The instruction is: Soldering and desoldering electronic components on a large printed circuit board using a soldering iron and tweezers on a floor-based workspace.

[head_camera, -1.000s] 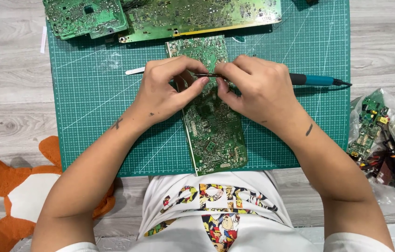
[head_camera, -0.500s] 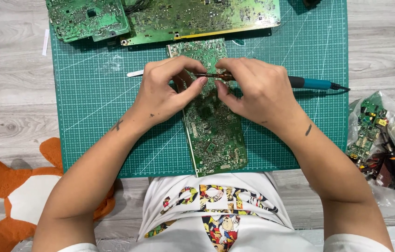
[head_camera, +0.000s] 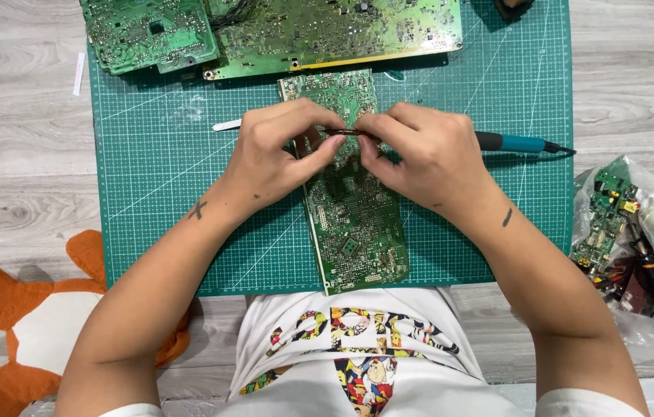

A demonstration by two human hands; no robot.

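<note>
A long green circuit board lies upright along the middle of a green cutting mat. Both hands meet over its upper half. My left hand and my right hand pinch the two ends of a small thin dark part between fingertips, just above the board. A pen-like tool with a blue handle lies on the mat behind my right hand. A thin white strip pokes out from behind my left hand.
Two larger green circuit boards lie along the mat's far edge. A clear plastic bag of boards and wires sits at the right on the wooden floor. An orange and white plush toy lies at the lower left.
The view has shifted slightly; the hands stay pinched together over the board with only tiny finger movement.
</note>
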